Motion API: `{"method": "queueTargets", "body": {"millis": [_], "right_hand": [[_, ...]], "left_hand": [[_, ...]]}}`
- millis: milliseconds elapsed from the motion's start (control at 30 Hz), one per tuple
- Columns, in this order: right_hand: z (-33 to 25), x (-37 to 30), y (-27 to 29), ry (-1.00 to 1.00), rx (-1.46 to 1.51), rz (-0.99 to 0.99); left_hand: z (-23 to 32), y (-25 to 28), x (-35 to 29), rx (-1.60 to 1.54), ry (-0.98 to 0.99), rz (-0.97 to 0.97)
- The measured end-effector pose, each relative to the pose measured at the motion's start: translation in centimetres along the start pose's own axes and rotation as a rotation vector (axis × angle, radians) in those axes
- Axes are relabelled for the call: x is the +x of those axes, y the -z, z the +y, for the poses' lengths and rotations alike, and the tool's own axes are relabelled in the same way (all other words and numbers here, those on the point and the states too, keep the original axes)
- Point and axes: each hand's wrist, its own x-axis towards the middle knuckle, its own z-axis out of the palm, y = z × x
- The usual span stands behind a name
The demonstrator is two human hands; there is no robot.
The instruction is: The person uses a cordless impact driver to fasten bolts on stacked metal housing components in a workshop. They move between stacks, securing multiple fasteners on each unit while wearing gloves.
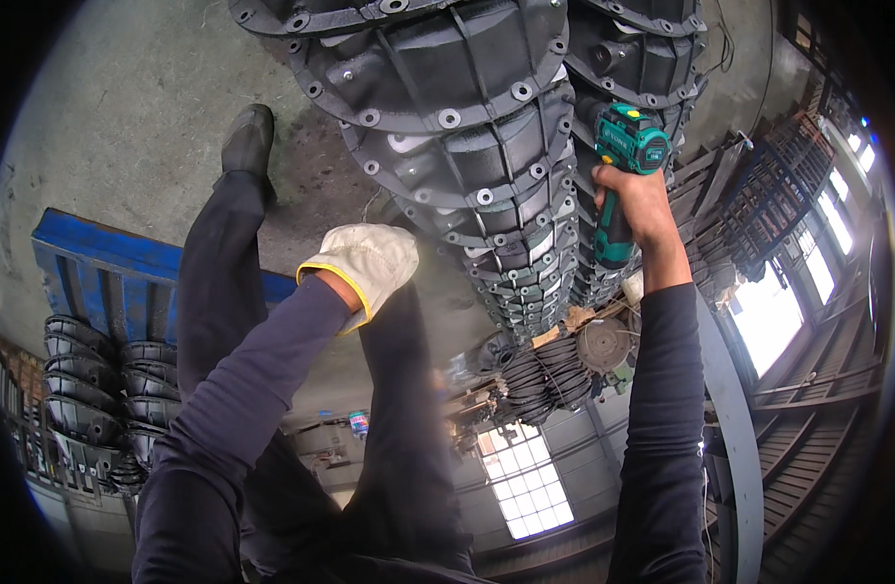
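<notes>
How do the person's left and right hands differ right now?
The left hand wears a cream work glove with a yellow cuff; the right hand is bare. The right hand grips a green cordless driver; the left hand holds nothing, hovering beside the stacked black flanged castings. Both sleeves are dark.

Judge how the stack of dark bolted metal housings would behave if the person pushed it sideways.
The stack of housings looks like ribbed cast metal, so probably stiff and heavy. Being tall and slightly uneven, it might shift or topple if shoved hard. The gloved left hand hovers beside it; the right hand holds a green power driver.
</notes>
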Motion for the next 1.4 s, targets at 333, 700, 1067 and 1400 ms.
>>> {"method": "queueTargets", "body": {"millis": [333,700,1067,1400], "right_hand": [[0.0,0.2,-0.1,0.038,-0.028,0.006],[0.0,-0.2,0.3,0.071,0.010,-0.026],[-3.8,-3.8,-0.9,0.278,0.191,0.085],[-8.3,0.4,-3.6,0.304,0.212,0.096]], "left_hand": [[0.0,-0.5,-0.2,0.040,-0.006,-0.041],[0.0,-0.8,-0.6,0.167,-0.047,-0.131],[-0.2,-1.6,-1.0,0.117,-0.020,-0.059],[-0.8,-1.0,-1.3,0.088,-0.040,0.017]]}}
